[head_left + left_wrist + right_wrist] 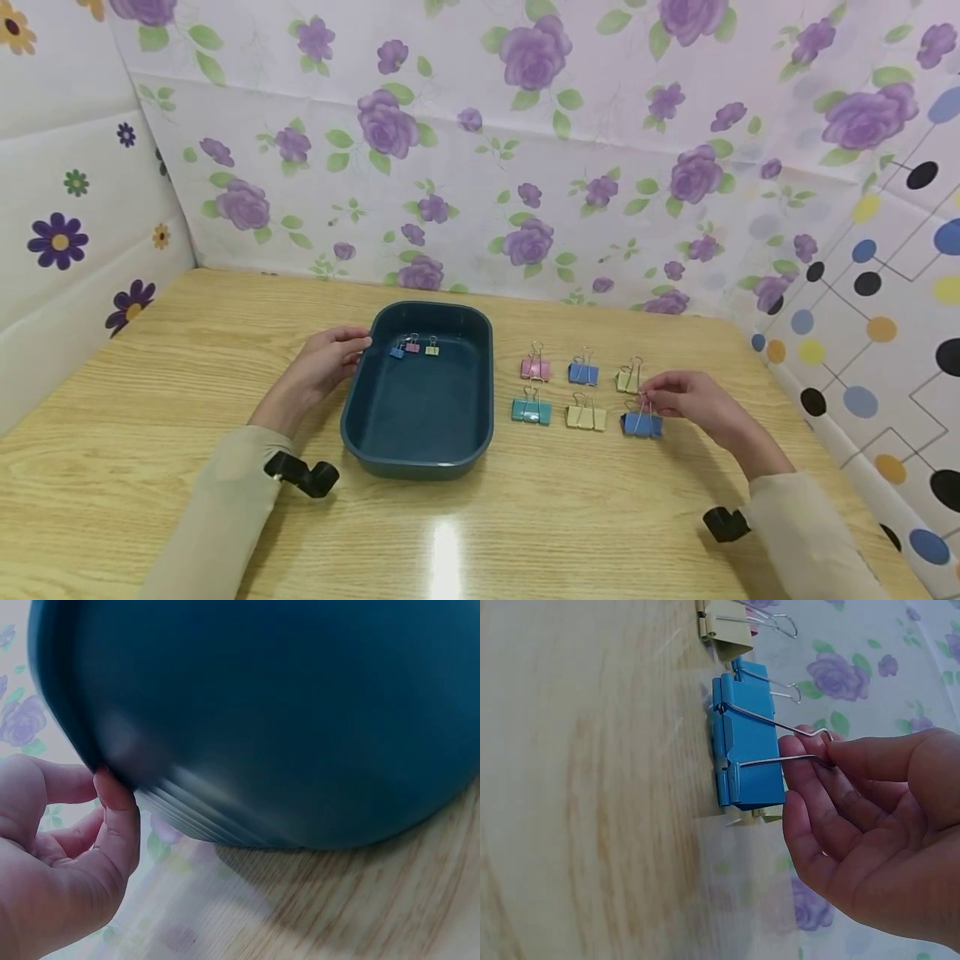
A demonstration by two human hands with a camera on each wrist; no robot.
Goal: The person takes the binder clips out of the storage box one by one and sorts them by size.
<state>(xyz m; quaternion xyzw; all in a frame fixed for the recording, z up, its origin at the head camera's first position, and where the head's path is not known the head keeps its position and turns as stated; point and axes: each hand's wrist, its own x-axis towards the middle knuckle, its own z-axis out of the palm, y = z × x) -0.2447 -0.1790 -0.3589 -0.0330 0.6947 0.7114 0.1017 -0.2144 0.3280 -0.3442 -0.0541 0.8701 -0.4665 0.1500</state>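
At the left side of a dark blue-green tray (pixel 416 469), my left hand (pixel 318 364) grips the rim, and the left wrist view shows thumb and finger pinching the tray's edge. My right hand (pixel 693 402) pinches the wire handle of a large blue binder clip (pixel 750 742) between thumb and fingers. That clip is the nearest right one of two rows. Directly behind it is a yellow-green binder clip (pixel 628 381), partly hidden by the blue clip's handle and my fingers. Beside it to the left sits a pale yellow binder clip (pixel 585 417).
Inside the tray's far end lie small clips, one blue (pixel 397 352), one pink (pixel 412 347), one yellow (pixel 432 350). Between tray and right hand stand a teal clip (pixel 531 411), a pink clip (pixel 535 369) and another blue clip (pixel 582 372). Floral cloth (pixel 465 167) backs the wooden table (pixel 570 517).
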